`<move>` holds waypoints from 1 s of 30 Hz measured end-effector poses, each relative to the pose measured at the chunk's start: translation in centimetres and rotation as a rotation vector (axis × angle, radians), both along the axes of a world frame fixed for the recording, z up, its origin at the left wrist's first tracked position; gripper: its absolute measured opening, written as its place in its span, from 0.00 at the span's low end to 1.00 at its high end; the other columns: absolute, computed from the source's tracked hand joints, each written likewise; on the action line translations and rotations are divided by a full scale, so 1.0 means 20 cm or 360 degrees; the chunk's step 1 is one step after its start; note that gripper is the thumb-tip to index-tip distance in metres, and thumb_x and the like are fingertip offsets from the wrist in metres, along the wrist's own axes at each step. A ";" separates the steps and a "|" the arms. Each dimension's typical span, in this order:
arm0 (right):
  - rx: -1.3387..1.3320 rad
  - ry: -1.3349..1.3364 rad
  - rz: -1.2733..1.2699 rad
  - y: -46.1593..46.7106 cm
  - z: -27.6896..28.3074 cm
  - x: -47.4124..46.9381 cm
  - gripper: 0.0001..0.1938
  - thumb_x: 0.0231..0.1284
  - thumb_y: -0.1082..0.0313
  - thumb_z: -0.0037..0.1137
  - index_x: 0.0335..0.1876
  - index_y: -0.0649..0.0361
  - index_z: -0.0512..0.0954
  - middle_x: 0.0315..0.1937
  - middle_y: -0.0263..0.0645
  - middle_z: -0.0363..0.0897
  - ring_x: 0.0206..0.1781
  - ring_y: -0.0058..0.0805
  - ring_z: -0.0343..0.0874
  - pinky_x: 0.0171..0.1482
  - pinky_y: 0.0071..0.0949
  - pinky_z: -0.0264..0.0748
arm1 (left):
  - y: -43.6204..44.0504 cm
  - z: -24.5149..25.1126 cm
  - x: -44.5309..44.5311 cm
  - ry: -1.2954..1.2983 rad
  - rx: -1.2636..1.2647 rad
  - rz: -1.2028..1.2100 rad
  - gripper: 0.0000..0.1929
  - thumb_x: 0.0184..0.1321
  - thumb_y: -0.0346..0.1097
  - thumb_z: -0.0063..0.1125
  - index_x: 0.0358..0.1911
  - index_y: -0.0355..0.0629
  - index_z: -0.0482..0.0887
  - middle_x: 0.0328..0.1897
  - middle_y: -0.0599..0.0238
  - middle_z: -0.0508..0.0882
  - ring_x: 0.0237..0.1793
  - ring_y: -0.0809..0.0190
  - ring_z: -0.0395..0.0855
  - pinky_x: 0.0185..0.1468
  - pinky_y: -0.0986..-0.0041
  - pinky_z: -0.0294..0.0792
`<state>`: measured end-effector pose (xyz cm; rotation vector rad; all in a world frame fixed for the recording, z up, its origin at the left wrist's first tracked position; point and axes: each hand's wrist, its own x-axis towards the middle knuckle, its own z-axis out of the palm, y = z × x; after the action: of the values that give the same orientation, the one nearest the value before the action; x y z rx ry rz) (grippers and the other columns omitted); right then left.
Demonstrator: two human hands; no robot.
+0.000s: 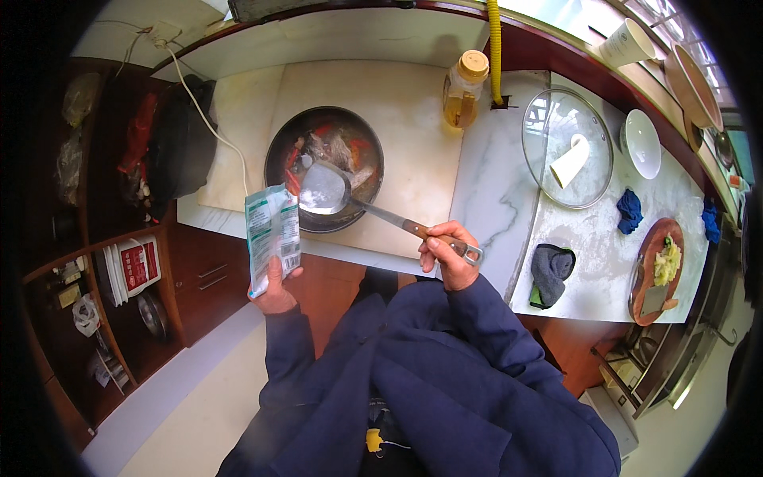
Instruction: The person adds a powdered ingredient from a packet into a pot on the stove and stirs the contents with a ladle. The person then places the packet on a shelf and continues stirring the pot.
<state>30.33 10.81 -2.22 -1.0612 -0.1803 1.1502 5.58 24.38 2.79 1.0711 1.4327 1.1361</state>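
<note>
My left hand (276,291) grips a pale blue and white plastic packet (265,238), held upright at the near left rim of a dark wok (273,149). The packet bears printed writing and a code; its contents are hidden. In my right hand (450,253) is the wooden handle of a metal wok spatula (325,188). Its broad blade lies over the wok, above the near part of the food. Pieces of pale meat or fish (337,152) and red pepper strips (292,158) sit in liquid there.
An oil jar (465,89) stands behind the wok to the right. Farther right are a glass lid (536,149), a white bowl (644,143), a grey cloth (551,274) and a round chopping board (641,280) with a cleaver (654,300) and chopped vegetables (667,262). A white cord (205,116) runs left of the wok.
</note>
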 end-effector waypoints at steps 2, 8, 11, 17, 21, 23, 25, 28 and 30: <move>0.0020 0.0009 0.0000 0.00 0.00 0.00 0.07 0.56 0.76 0.52 0.40 0.66 0.71 0.26 0.48 0.77 0.18 0.29 0.74 0.25 0.26 0.73 | 0.00 -0.03 -0.02 0.0038 -0.0018 -0.0042 0.22 0.56 0.32 0.61 0.52 0.29 0.74 0.46 0.52 0.81 0.37 0.58 0.83 0.26 0.74 0.80; 0.0006 0.0050 -0.0006 -0.01 0.01 -0.01 0.07 0.57 0.76 0.52 0.40 0.65 0.71 0.27 0.48 0.77 0.19 0.29 0.74 0.25 0.26 0.73 | 0.01 -0.16 -0.04 0.0138 -0.0096 -0.0037 0.20 0.56 0.32 0.62 0.49 0.26 0.76 0.41 0.53 0.82 0.35 0.58 0.83 0.25 0.74 0.80; 0.0003 0.0033 0.0019 -0.01 0.01 0.00 0.07 0.56 0.76 0.52 0.40 0.65 0.72 0.27 0.48 0.77 0.19 0.29 0.74 0.25 0.26 0.73 | 0.01 -0.18 -0.05 0.0129 -0.0086 -0.0076 0.20 0.55 0.32 0.62 0.50 0.27 0.76 0.42 0.52 0.82 0.35 0.58 0.83 0.25 0.75 0.80; 0.0012 0.0029 0.0005 -0.01 0.01 -0.01 0.07 0.56 0.76 0.52 0.40 0.65 0.72 0.27 0.48 0.77 0.19 0.29 0.74 0.25 0.26 0.74 | 0.00 -0.16 -0.04 0.0020 -0.0128 -0.0067 0.22 0.55 0.32 0.62 0.52 0.29 0.74 0.44 0.52 0.81 0.35 0.58 0.83 0.24 0.75 0.80; -0.0011 0.0017 0.0005 -0.02 0.00 -0.01 0.07 0.56 0.76 0.52 0.40 0.65 0.72 0.27 0.48 0.77 0.19 0.29 0.74 0.25 0.27 0.74 | 0.00 -0.18 -0.04 -0.0114 -0.0182 -0.0074 0.22 0.55 0.31 0.62 0.53 0.30 0.73 0.45 0.52 0.81 0.36 0.58 0.84 0.25 0.75 0.80; -0.0001 0.0026 0.0005 -0.01 0.00 -0.01 0.07 0.56 0.76 0.52 0.40 0.66 0.72 0.27 0.48 0.77 0.19 0.29 0.74 0.25 0.27 0.74 | 0.01 -0.18 -0.05 -0.0146 -0.0211 -0.0079 0.22 0.55 0.30 0.61 0.54 0.31 0.73 0.45 0.52 0.81 0.36 0.58 0.84 0.25 0.75 0.80; 0.0009 0.0038 0.0001 -0.02 0.00 -0.01 0.07 0.57 0.76 0.52 0.40 0.66 0.71 0.27 0.48 0.77 0.20 0.29 0.75 0.26 0.27 0.74 | 0.00 -0.19 -0.07 -0.0157 -0.0227 -0.0121 0.22 0.55 0.30 0.60 0.54 0.32 0.72 0.46 0.52 0.81 0.37 0.57 0.84 0.26 0.75 0.80; -0.0026 0.0031 -0.0005 -0.01 -0.01 -0.01 0.08 0.57 0.76 0.52 0.41 0.66 0.71 0.27 0.48 0.77 0.20 0.29 0.75 0.26 0.27 0.74 | 0.00 -0.20 -0.08 -0.0270 -0.0253 -0.0088 0.23 0.57 0.29 0.58 0.57 0.35 0.69 0.49 0.54 0.79 0.39 0.58 0.84 0.27 0.75 0.80; -0.0027 0.0017 -0.0027 0.00 -0.02 -0.02 0.08 0.57 0.75 0.52 0.41 0.66 0.71 0.27 0.48 0.77 0.20 0.29 0.75 0.26 0.27 0.74 | 0.01 -0.20 -0.08 -0.0311 -0.0252 -0.0072 0.23 0.58 0.29 0.58 0.58 0.36 0.69 0.50 0.54 0.79 0.39 0.58 0.83 0.27 0.75 0.81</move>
<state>29.91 10.75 -2.57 -1.0696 -0.1533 1.1438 3.92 24.61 -1.15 0.8537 1.3143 1.0461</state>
